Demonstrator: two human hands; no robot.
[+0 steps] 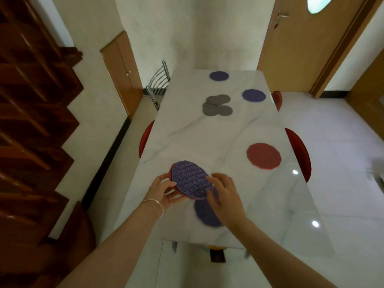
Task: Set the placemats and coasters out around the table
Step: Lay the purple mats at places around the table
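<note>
My left hand [164, 190] grips a small stack of round placemats [190, 180] above the near end of the white marble table [207, 134]; the top mat is purple and patterned, with a red one under it. My right hand [223, 194] rests its fingers on the stack's right edge. Beneath that hand a blurred purple placemat [205, 213] lies at the near end. A red placemat [264, 155] sits at the right side. Two purple placemats [254, 95] [219, 76] lie at the far right and far end. Several grey coasters [217, 104] are piled in the far middle.
Red-seated chairs [299, 150] stand along the right side, another red seat [146, 138] shows at the left, and a metal-backed chair [159, 84] stands at the far left corner. A dark wooden staircase [31, 121] fills the left. Wooden doors stand behind.
</note>
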